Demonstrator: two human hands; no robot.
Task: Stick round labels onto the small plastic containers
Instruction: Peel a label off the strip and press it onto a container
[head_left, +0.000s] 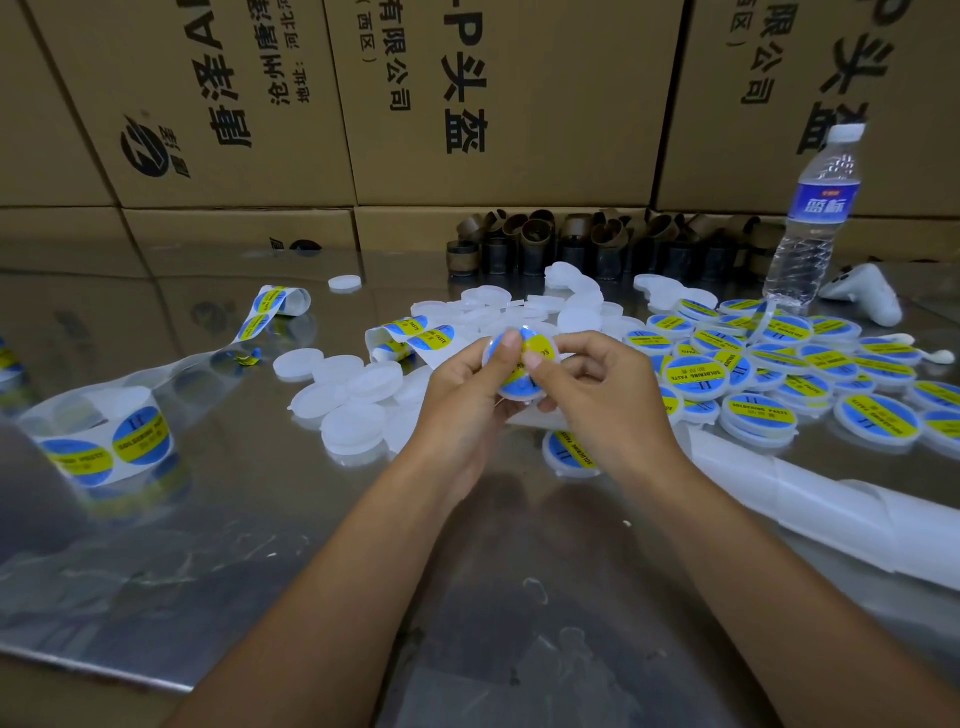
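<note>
Both hands are raised just above the middle of the bench with one small round container between them. The left hand cups its left edge and underside with curled fingers; the right hand grips the right edge the same way. Both thumbs lie flat on the blue and yellow label on its top face.

The container is a flat disc, so it has no long axis. Its labelled face tilts up and back toward the camera, with the rim nearest the person lowest. The label's yellow band shows at the upper right, partly hidden by the thumbs, so I cannot tell how the print runs.

To the left and behind the hands lie plain white containers (none labelled), some overlapping. To the right is a spread of finished containers with labels facing up, and one more lies under the right wrist. A label strip curls across the left of the bench, and a shorter piece lies just behind the left hand. Spent white backing paper trails off to the right.

At the back stand a water bottle — upright — brown card rings and printed cardboard boxes.
</note>
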